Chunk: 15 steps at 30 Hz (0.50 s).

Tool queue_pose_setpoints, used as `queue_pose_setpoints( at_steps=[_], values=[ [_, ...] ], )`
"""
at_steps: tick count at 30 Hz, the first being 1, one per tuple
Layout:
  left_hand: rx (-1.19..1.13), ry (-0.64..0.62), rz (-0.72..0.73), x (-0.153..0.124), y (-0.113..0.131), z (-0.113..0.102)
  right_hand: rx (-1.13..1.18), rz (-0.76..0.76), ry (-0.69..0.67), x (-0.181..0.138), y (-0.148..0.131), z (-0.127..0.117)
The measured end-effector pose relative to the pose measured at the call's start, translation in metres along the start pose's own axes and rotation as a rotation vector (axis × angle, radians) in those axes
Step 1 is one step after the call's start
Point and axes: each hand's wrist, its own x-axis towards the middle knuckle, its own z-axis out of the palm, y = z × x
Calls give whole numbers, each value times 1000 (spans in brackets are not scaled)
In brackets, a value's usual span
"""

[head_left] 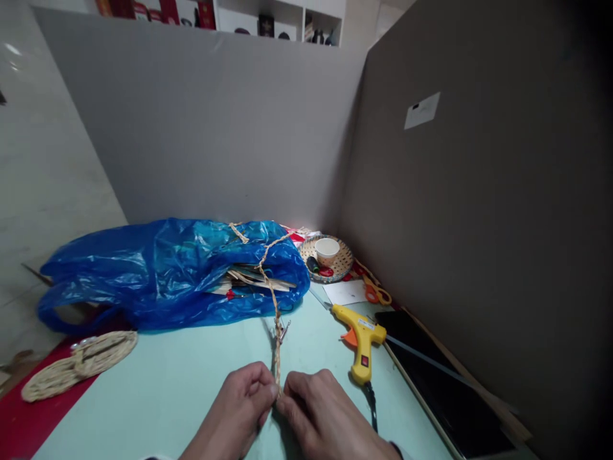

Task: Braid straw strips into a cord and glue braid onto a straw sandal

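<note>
A thin braid of straw [277, 348] runs from my fingers up over the front of the blue plastic bag. My left hand [239, 406] pinches its near end from the left. From the right, my right hand [323, 409] has thumb and fingers closed on the same end, and the fingertips of both hands almost meet. A small metal clip [281, 331] sits on the braid a little beyond my fingers. The tips of the strands are hidden by my hands.
At the back left lies a blue bag [158, 275] with loose straw in its mouth. A yellow glue gun [363, 338] rests right of my hands, beside a dark flat panel [445, 383]. Behind are orange scissors [376, 292] and a woven tray [342, 263]. A woven straw sole [81, 364] lies left.
</note>
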Motion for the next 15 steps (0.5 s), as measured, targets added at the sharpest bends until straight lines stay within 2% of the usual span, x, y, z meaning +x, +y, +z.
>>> queue_pose_setpoints(
  at_steps=[5,8,11,15],
  values=[
    [-8,21,66,5,-5,2,-51,-86,8,2,3,-9],
    [-8,19,93,10,-9,2,-150,-117,176,17,4,-28],
    [17,14,96,13,-12,1,-380,-125,317,48,1,-54],
    [64,4,94,16,-13,-2,-478,-130,315,101,-1,-73]
  ],
)
